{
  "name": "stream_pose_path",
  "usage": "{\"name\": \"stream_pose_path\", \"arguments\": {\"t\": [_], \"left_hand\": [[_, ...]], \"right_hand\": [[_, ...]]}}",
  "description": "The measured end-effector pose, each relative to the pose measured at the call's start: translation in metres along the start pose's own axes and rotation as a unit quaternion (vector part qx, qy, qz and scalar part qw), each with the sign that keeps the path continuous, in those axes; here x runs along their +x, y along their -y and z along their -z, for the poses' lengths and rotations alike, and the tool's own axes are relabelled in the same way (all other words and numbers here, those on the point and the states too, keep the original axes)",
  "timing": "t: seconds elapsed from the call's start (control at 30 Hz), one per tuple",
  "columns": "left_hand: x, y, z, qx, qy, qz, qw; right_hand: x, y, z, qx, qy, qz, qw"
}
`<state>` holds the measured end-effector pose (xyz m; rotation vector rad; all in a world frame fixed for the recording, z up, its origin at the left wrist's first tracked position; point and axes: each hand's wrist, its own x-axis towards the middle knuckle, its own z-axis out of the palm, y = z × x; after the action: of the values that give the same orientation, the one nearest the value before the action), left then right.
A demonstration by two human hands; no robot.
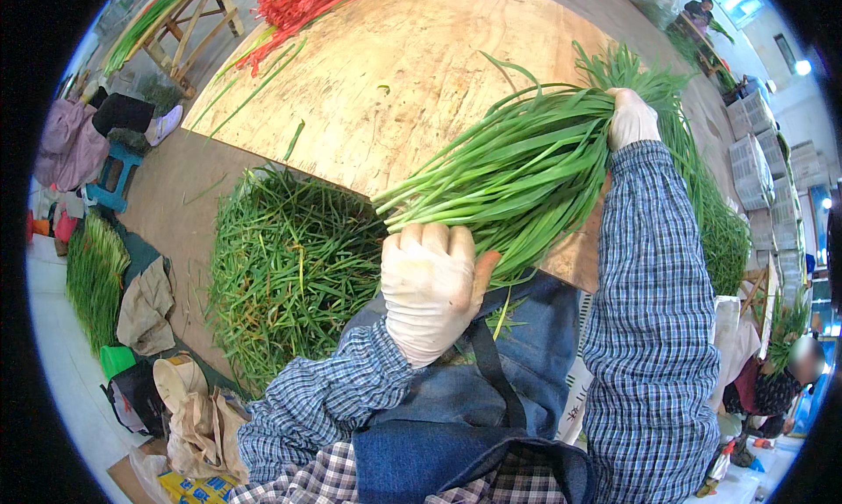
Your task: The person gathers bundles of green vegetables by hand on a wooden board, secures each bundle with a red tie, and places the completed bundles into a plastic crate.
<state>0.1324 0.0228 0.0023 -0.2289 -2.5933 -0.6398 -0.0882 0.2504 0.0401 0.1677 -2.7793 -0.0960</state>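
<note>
A loose bunch of garlic chives (520, 155) lies slantwise over the near right edge of a plywood table, pale stem ends to the left. My right hand (633, 118), in a thin whitish glove, is closed around its leafy part. By the stem ends, my left hand (429, 290) wears a similar glove with the thumb tip bare. Its fingers curl against the near side of the bunch; whether they grip any stalks is hidden. More chives (707, 208) hang in a thick heap beyond my right forearm.
The plywood table (421, 76) carries red ties (316, 0) and stray leaves at its far left. A big heap of leaf trimmings (289, 274) rises below its left edge. A blue stool (115, 175), a bucket (177, 376) and stacked crates (753, 168) stand around. Other people sit at the right.
</note>
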Motion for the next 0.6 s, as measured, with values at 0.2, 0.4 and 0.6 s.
{"name": "stream_pose_path", "arguments": {"t": [0.2, 0.4, 0.6], "left_hand": [[-0.012, 0.016, -0.005, -0.247, -0.060, -0.042, 0.966], [-0.021, 0.051, 0.057, -0.664, 0.149, 0.186, 0.709], [-0.071, 0.133, 0.110, -0.041, 0.255, 0.185, 0.948]], "right_hand": [[0.014, -0.015, -0.030, 0.137, 0.017, -0.089, 0.986], [-0.006, 0.007, 0.015, 0.059, 0.026, -0.080, 0.995], [-0.004, 0.002, 0.008, 0.010, 0.032, -0.056, 0.998]]}}
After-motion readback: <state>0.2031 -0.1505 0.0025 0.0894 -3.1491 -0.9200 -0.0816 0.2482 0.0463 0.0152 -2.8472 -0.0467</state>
